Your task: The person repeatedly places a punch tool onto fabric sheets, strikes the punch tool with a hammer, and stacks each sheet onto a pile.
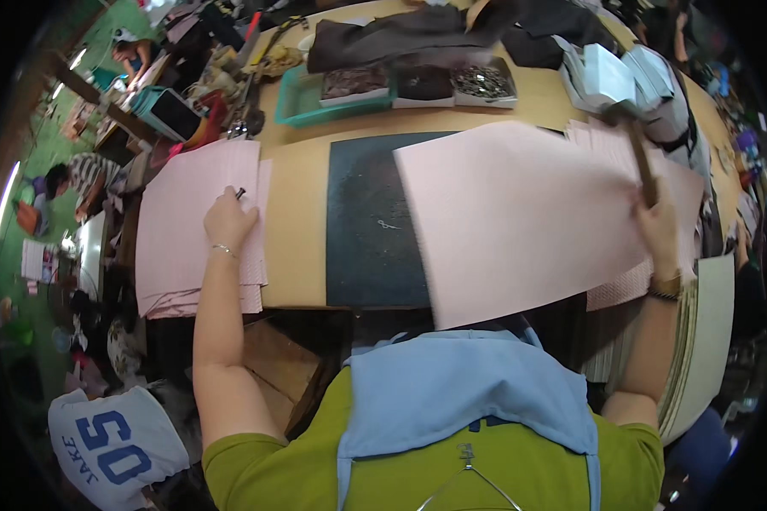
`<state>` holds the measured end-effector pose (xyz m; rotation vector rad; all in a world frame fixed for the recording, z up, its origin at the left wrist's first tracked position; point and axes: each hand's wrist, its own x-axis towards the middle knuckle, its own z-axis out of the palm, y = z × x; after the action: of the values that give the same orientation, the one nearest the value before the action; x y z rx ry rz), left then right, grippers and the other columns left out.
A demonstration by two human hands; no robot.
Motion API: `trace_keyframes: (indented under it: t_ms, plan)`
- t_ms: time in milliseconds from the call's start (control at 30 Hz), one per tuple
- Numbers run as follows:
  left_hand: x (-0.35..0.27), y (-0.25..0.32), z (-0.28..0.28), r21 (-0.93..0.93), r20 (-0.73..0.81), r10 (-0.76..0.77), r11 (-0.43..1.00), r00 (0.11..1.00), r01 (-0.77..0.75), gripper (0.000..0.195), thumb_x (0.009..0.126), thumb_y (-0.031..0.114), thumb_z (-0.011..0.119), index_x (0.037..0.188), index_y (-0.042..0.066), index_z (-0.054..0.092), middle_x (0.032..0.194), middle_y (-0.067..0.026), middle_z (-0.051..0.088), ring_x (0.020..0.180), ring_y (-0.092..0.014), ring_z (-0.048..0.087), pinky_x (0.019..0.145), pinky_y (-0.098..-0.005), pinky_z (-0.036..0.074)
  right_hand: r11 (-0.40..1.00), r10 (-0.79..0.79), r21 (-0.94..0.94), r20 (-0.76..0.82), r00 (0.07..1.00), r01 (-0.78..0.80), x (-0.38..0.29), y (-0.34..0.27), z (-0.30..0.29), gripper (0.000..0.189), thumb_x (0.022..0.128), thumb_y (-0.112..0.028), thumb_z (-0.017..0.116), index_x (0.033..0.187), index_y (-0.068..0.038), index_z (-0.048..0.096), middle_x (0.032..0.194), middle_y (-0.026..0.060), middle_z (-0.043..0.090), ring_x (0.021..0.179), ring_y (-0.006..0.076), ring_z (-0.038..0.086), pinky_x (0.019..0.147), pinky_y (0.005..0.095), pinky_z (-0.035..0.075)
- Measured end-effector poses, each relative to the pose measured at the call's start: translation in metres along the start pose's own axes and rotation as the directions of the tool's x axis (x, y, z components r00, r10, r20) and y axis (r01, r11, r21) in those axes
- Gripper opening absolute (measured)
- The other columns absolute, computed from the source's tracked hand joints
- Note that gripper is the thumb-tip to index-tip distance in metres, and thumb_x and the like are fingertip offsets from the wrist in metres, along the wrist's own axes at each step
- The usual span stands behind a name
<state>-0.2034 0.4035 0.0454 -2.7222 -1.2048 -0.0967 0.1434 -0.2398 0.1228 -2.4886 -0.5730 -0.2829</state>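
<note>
My left hand [230,220] rests over a stack of pink sheets [185,185] at the left and grips a small dark metal tool [240,193], perhaps a punch. At the right, my right hand [657,223] holds a hammer by its wooden handle [642,160] and also the right edge of a pink sheet [524,223]. That sheet is blurred, lifted over the dark cutting mat [364,223] and over part of a second pink stack [684,185]. A small pale loop, perhaps thread, lies on the mat [388,225].
Beyond the mat stand a green plastic tray [294,96] and shallow boxes of small parts [484,83], with dark cloth [390,41] behind. White boxes [607,70] stand at the back right. Pale sheets [709,338] hang by my right arm. Other people sit at the left.
</note>
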Motion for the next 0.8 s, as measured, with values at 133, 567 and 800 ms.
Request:
trace_keyframes:
  t_ms: [133, 567, 800]
  plan:
    - [0.005, 0.011, -0.006, 0.033, 0.015, 0.08, 0.996, 0.997, -0.081, 0.051, 0.075, 0.04, 0.077, 0.11, 0.006, 0.061, 0.099, -0.0186, 0.072, 0.091, -0.037, 0.071, 0.079, -0.0482, 0.057, 0.917, 0.014, -0.391, -0.167, 0.986, -0.079, 0.024, 0.092, -0.098, 0.035, 0.097, -0.024, 0.066, 0.122, 0.001, 0.06, 0.109, 0.0217, 0.07, 0.101, 0.034, 0.068, 0.084, 0.0412, 0.051]
    - [-0.027, 0.108, -0.031, -0.906, 0.242, 0.262, 0.406, 0.934, 0.121, 0.018, 0.096, 0.016, 0.06, 0.108, 0.004, 0.067, 0.074, 0.0076, 0.052, 0.061, -0.006, 0.046, 0.055, -0.0261, 0.041, 0.955, 0.255, 0.19, -0.131, 0.958, -0.228, -0.037, 0.097, -0.054, 0.036, 0.097, -0.024, 0.071, 0.123, 0.0, 0.062, 0.082, -0.0011, 0.06, 0.054, 0.0036, 0.043, 0.047, 0.0234, 0.037]
    - [-0.109, 0.325, -0.044, -0.906, 0.267, 0.64, -0.088, 0.721, 0.413, 0.01, 0.103, 0.021, 0.054, 0.102, 0.011, 0.056, 0.084, 0.0012, 0.064, 0.056, -0.004, 0.045, 0.05, -0.0219, 0.039, 0.935, 0.16, 0.327, -0.036, 0.986, -0.14, -0.043, -0.007, 0.008, 0.028, 0.098, -0.021, 0.07, 0.118, -0.002, 0.062, 0.078, -0.0038, 0.055, 0.056, 0.0026, 0.043, 0.048, 0.0207, 0.036]
